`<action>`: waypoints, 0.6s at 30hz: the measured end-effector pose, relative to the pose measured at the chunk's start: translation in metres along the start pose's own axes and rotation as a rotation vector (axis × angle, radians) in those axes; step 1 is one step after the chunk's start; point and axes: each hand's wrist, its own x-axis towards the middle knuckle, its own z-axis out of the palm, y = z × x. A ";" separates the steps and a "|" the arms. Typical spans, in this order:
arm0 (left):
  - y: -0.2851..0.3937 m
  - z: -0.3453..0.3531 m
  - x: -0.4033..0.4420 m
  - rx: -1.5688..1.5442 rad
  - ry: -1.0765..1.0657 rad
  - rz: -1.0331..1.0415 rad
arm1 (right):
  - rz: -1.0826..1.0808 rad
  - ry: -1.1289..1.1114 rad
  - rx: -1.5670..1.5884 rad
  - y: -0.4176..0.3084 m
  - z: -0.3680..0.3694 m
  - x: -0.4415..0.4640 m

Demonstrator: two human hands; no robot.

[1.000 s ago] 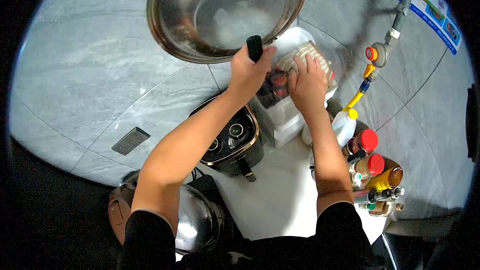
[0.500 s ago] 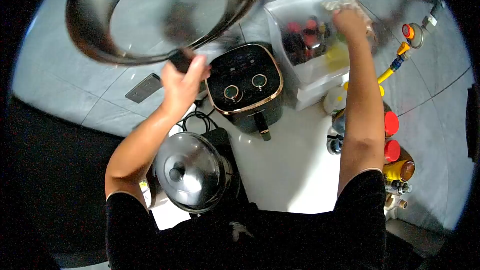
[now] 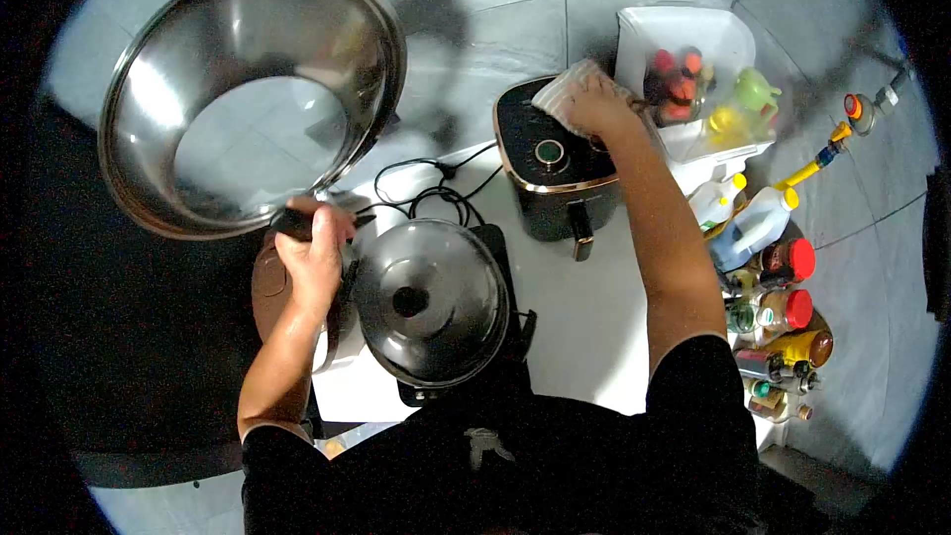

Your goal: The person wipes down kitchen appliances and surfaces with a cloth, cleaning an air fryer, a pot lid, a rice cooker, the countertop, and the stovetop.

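Note:
My left hand (image 3: 315,243) is closed on the black handle of a large, shiny steel frying pan (image 3: 267,35). The pan is raised at the upper left, its inside turned towards me, with a pale flat centre. My right hand (image 3: 602,109) grips a pale striped cloth (image 3: 557,99) at the top of the black air fryer (image 3: 555,213). The cloth spreads over the fryer's back edge, and my hand hides part of the control panel. Below and right of my left hand stands a pot with a domed lid (image 3: 456,277) and black knob.
Behind the fryer, a white bin (image 3: 644,45) holds red, yellow and green things. Bottles and red-capped jars (image 3: 800,260) line the right side, near a yellow gas hose (image 3: 797,176). A black cable (image 3: 436,200) lies coiled on the white counter (image 3: 589,337). Tiled wall (image 3: 505,35) rises behind.
My view has shifted. My right hand has brought the cloth leftward from the bin to the air fryer's top. The pan has moved left and down, away from the fryer, still in my left hand.

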 end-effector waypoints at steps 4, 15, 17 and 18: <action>-0.006 -0.051 -0.029 0.053 0.057 -0.059 | 0.116 0.107 -0.050 -0.072 0.023 0.003; -0.009 -0.142 -0.091 0.171 0.105 0.026 | -0.046 0.115 -0.148 -0.027 -0.016 0.020; -0.012 -0.157 -0.106 0.135 0.119 -0.017 | 0.193 0.158 -0.126 -0.034 -0.019 0.023; -0.010 -0.161 -0.109 0.160 0.105 0.008 | 0.315 0.173 -0.113 -0.038 -0.017 0.023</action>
